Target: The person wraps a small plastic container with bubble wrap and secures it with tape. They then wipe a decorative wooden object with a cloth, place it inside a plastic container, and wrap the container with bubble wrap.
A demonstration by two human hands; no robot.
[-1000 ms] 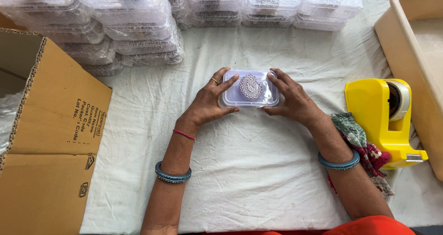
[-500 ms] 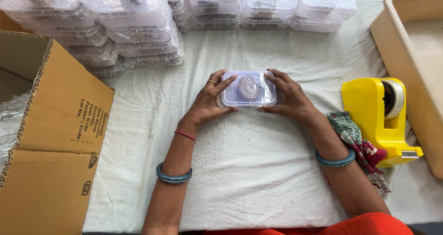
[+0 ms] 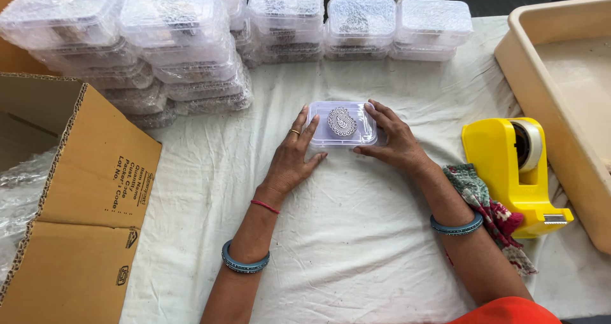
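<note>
A small clear plastic box [image 3: 342,124] with a paisley-shaped ornament inside lies flat on the white cloth [image 3: 356,247]. My left hand [image 3: 291,155] rests on the cloth with its fingertips against the box's left edge. My right hand [image 3: 393,139] lies against the right edge, fingers curled over the lid's corner. Both hands frame the box between them.
Stacks of bubble-wrapped clear boxes [image 3: 172,44] line the back and left of the table. An open cardboard carton [image 3: 83,190] stands at the left. A yellow tape dispenser [image 3: 512,168], a patterned rag [image 3: 493,209] and a beige tray [image 3: 560,95] are at the right.
The hands have shifted slightly on the box: my left hand now rests more beside it than over it. The box stays in place.
</note>
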